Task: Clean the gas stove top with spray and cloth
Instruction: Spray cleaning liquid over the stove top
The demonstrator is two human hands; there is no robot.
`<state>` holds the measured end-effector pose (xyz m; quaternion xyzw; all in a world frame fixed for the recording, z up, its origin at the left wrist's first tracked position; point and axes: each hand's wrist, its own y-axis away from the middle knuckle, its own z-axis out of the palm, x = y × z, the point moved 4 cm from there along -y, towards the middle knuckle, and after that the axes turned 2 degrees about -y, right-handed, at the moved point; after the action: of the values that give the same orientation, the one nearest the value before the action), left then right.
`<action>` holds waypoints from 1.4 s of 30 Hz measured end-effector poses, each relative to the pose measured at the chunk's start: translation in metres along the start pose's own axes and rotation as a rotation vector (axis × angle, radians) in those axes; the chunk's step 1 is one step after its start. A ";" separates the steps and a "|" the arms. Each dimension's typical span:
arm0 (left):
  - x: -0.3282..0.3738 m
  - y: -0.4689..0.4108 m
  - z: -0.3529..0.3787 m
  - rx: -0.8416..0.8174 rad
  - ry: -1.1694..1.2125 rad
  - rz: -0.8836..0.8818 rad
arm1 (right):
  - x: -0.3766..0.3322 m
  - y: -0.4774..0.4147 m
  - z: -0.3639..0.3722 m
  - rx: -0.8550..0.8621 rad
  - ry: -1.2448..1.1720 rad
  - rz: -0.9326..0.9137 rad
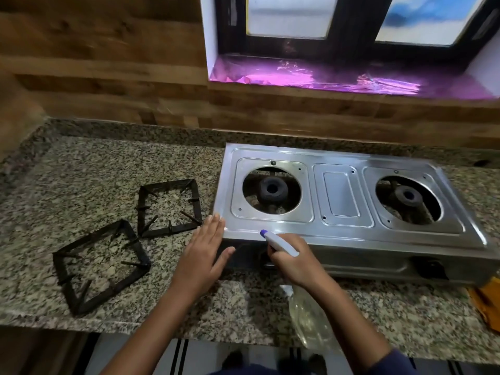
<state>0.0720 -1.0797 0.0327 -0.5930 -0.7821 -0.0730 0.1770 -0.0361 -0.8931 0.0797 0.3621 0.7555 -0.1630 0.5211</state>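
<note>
So the right hand has its fingers wrapped round the spray bottle neck, nozzle poking over the front edge of the stove; the left hand is flat, fingers straight, tips at the stove's near-left corner

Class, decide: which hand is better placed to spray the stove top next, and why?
Right. The right hand grips the spray bottle, its nozzle at the front edge of the stove top; the left hand lies open at its left corner, holding nothing.
</note>
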 end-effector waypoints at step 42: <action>0.055 -0.060 0.021 0.025 -0.080 0.076 | 0.020 0.050 -0.094 0.567 -0.128 0.229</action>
<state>-0.0018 -1.0404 0.0385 -0.6225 -0.7662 -0.0327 0.1559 -0.0674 -0.7923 0.1061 0.5647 0.5999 -0.3298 0.4609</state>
